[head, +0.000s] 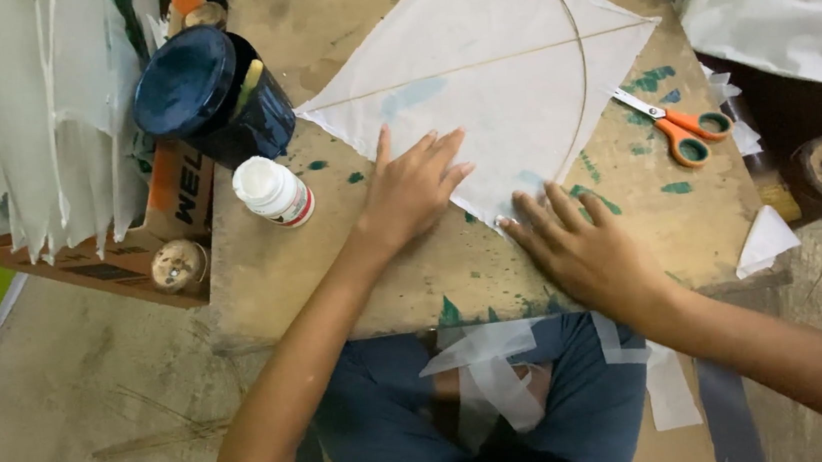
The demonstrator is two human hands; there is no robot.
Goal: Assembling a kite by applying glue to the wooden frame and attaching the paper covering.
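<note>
Kite (pixel 495 62) top cut off by frame; both hands, left (pixel 414 185), right (pixel 583 245), flat, fingers spread, pressing lower edge.

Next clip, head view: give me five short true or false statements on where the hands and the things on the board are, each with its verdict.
1. Both hands lie flat on the white kite. True: left hand and right hand press its near edge.
2. The right hand holds the scissors. False: they lie untouched on the wooden board, right of the kite.
3. The white bottle stands left of the left hand. True.
4. The dark blue pot sits on the kite. False: it sits beside it, at the board's left edge.
5. The kite has a bowed stick. True.
</note>
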